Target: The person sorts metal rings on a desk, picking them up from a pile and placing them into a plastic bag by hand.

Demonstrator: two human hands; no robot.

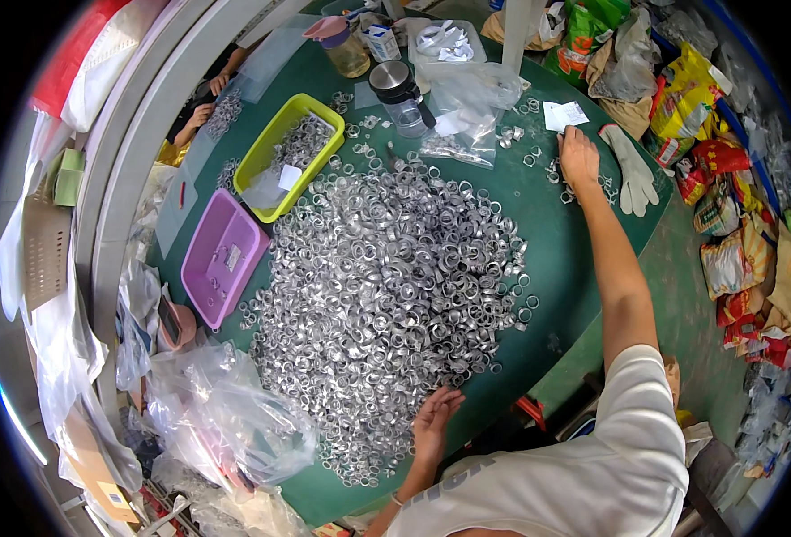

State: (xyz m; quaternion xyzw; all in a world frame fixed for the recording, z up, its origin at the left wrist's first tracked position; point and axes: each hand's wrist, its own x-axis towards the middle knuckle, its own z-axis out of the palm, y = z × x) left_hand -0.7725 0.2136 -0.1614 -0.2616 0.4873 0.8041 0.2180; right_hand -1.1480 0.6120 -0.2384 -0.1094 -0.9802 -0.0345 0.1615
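Observation:
A broad heap of small silver metal rings (386,268) covers the middle of the green table. At its near right edge rests my left hand (436,419), fingers loosely stretched out beside the rings, with nothing visible in them. My right arm reaches far to the right. My right hand (580,159) has its fingers bent, with the tips at the lower edge of a white paper slip (565,115) with print on it. Several loose rings (552,170) lie just left of that wrist. A pale work glove (630,170) lies to its right.
A yellow-green basket (274,211) of rings and a purple basket (254,240) stand left of the heap. Behind it are a lidded bottle (400,98), clear bags (467,134) and a tub (449,40). Another person's hands (203,112) show far left. Colourful sacks (695,89) line the right.

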